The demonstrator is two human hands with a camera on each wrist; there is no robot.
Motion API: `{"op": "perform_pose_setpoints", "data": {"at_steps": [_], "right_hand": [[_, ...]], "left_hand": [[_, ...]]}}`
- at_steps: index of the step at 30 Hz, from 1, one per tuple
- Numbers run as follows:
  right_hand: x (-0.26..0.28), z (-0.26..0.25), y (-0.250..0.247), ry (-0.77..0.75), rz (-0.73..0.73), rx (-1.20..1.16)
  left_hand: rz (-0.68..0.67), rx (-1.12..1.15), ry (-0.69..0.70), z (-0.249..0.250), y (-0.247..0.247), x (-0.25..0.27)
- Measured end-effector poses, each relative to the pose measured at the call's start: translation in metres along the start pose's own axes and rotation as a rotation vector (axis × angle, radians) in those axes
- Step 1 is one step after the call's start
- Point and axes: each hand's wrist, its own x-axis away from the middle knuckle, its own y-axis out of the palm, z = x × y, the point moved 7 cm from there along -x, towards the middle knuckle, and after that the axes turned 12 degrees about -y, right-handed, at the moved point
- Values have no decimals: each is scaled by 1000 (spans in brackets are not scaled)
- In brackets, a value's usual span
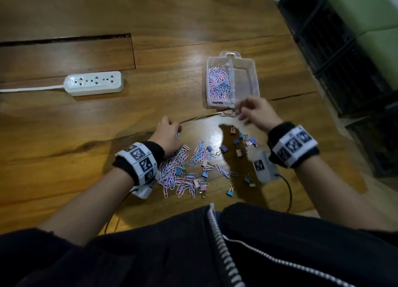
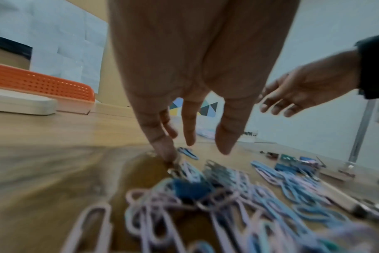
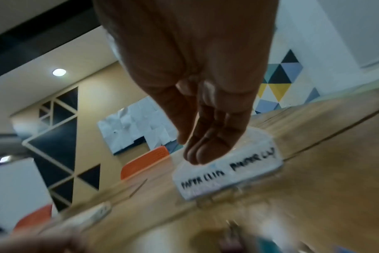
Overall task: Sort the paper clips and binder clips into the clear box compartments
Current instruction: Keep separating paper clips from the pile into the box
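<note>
White power strip (image 1: 94, 83) lies far left on the wooden table (image 1: 64, 125). My left hand (image 1: 168, 135) rests fingers-down on the loose paper clips (image 1: 178, 172), gripping none. Binder clips (image 1: 241, 144) lie right of them. My right hand (image 1: 256, 112) hovers empty, fingers relaxed, at the clear box (image 1: 232, 79); only its left compartment holds clips.

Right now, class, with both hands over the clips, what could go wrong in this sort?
1. The paper clips lie tangled with binder clips, so a grab may lift both kinds.
2. The clear box is light; the right hand near its front edge could nudge it.
</note>
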Motion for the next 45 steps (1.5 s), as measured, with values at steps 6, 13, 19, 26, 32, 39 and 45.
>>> {"op": "perform_pose_setpoints", "data": {"at_steps": [6, 13, 19, 26, 32, 39, 45], "right_hand": [[69, 37, 45, 6, -235, 304], [65, 44, 63, -36, -233, 455], [87, 53, 79, 24, -286, 583], [90, 43, 93, -87, -222, 569], [90, 38, 96, -133, -261, 551], [90, 52, 84, -30, -190, 292], [93, 61, 58, 191, 39, -490]], "left_hand": [[-38, -24, 168, 27, 30, 21], [-95, -204, 331, 49, 43, 31], [-7, -357, 404, 56, 47, 31], [19, -350, 437, 55, 62, 43], [-16, -268, 352, 51, 61, 43], [-360, 465, 27, 30, 41, 27], [-646, 1176, -162, 29, 35, 31]]}}
